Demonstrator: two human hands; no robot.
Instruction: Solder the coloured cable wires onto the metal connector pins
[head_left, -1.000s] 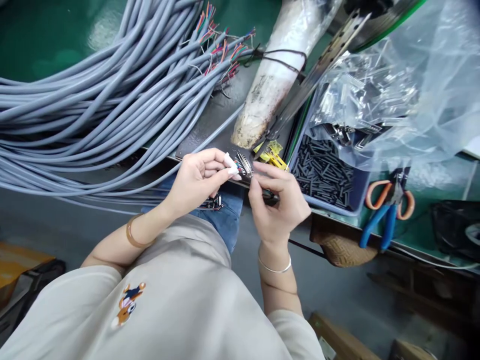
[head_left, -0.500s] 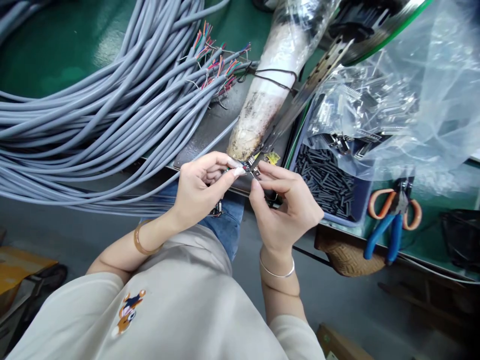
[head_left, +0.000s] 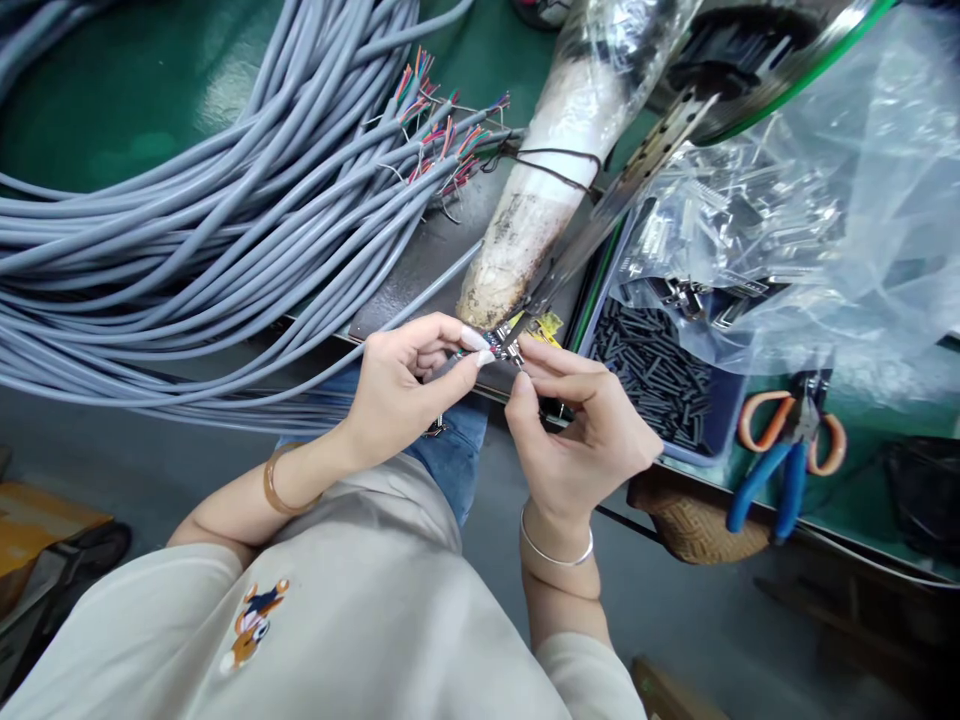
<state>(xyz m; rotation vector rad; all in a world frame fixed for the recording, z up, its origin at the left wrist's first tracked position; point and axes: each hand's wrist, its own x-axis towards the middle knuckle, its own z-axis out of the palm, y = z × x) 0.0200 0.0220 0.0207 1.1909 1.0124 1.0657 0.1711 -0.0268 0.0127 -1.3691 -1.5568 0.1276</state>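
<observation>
My left hand (head_left: pixel 409 385) pinches the stripped end of a grey cable, its coloured wires showing at my fingertips. My right hand (head_left: pixel 581 430) pinches a small metal connector (head_left: pixel 508 345) joined to those wires, thumb and forefinger closed on it. Both hands meet just in front of the bench edge, above my lap. A second small connector (head_left: pixel 435 428) lies on my jeans under my left hand.
A thick bundle of grey cables (head_left: pixel 225 220) with coloured wire ends covers the left of the green bench. A wrapped cylinder (head_left: pixel 540 190) lies behind my hands. A blue tray (head_left: pixel 724 415) of black sleeves, a plastic bag of metal parts (head_left: pixel 787 200) and blue-handled pliers (head_left: pixel 780 465) lie right.
The connector, seen face-on a second ago, has been turned edge-on between my fingers. My hands have drawn closer together; the view shifted slightly.
</observation>
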